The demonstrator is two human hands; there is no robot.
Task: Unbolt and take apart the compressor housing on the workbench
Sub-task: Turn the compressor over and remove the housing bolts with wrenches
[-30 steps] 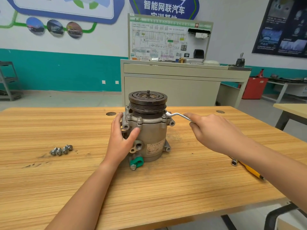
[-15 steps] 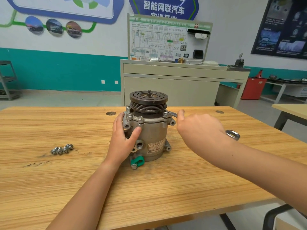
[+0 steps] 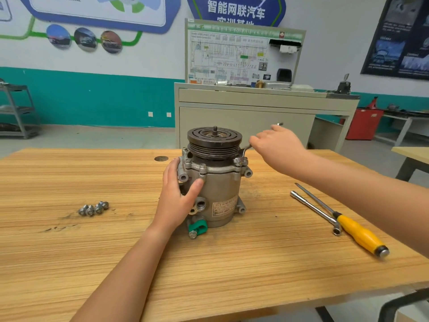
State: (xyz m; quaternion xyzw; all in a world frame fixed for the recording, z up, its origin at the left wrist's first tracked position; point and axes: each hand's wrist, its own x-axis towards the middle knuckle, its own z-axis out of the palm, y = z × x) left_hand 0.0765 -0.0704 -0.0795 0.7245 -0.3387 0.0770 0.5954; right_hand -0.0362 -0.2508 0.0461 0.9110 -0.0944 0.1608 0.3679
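Note:
A grey metal compressor [image 3: 220,189] stands upright on the wooden workbench [image 3: 69,252], its dark pulley on top. My left hand [image 3: 178,198] wraps the left side of the housing, thumb across the front. My right hand [image 3: 276,145] grips a metal wrench [image 3: 245,151] whose head sits on a bolt at the upper right flange. The wrench handle points back and away, mostly hidden by my fingers. Several flange bolts are seated around the top rim.
Several loose bolts [image 3: 92,208] lie on the bench at the left. An L-shaped socket wrench [image 3: 313,209] and a yellow-handled screwdriver [image 3: 357,231] lie at the right. A grey cabinet [image 3: 255,112] with a display board stands behind the bench.
My right hand has swung the wrench handle from the right side round towards the back of the compressor. The left hand has stayed on the housing.

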